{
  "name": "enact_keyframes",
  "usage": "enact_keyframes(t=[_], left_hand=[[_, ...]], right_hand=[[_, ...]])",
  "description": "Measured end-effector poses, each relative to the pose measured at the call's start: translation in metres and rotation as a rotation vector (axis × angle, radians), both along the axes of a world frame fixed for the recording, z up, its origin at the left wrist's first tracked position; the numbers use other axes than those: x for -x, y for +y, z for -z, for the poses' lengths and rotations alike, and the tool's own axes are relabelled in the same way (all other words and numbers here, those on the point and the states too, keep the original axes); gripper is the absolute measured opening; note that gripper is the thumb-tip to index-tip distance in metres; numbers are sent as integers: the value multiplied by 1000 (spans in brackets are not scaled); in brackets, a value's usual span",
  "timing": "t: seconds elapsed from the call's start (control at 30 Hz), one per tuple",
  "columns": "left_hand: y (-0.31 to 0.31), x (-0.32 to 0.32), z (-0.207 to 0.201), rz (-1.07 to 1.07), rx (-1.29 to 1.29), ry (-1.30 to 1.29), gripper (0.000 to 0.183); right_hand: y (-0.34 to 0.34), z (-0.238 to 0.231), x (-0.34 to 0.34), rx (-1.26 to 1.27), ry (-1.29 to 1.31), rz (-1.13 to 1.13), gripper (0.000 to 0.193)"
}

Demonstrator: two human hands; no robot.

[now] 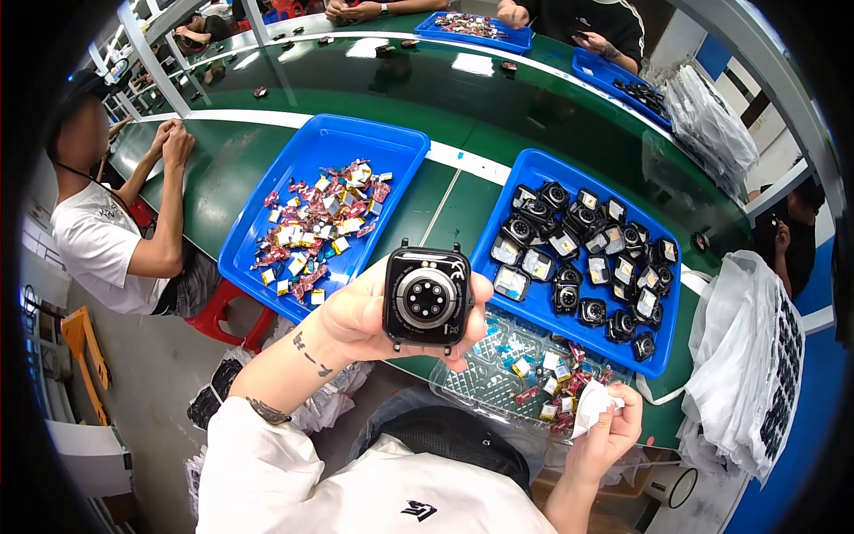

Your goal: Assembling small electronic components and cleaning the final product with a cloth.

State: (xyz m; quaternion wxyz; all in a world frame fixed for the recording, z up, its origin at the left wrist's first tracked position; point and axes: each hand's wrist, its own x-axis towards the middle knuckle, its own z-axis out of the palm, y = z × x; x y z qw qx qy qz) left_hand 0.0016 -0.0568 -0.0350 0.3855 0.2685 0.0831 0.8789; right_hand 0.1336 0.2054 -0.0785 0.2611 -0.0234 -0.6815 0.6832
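Note:
A black smartwatch body (428,298), its back with the round sensor facing up, is gripped by the edges in my left hand (356,316). It carries no strap, only short black lugs at its corners. A crumpled white cloth or tissue (591,408) is pinched in the fingers of my right hand (610,433), lower right. Beneath that hand, a clear plastic tray (476,378) holds several small battery and circuit pieces (556,383). Up and right of the watch, a blue tray (660,363) holds many black watch bodies (584,214), some showing pale screens.
Another blue tray (356,129) to the left holds small red, white and yellow parts (325,218). Behind runs a green conveyor (356,76). A person (107,205) sits at left; others work across. White plastic sheets (738,356) hang at right. A red stool (231,316) stands left.

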Motion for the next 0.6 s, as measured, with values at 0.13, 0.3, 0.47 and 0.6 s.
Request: enact_keyframes(t=[0.13,0.3,0.47,0.6], left_hand=[[-1,-2,1,-3,26,7,84],[1,-3,0,-9,27,11,82],[8,-3,-4,-101,216,46,76],[22,-7,8,-99,250,-8,73]], right_hand=[[-1,-1,0,7,-9,-12,12],[-6,-2,2,67,-58,76,14],[-14,-15,11,-105,-21,136,23],[-31,-42,32,-678,306,255,34]])
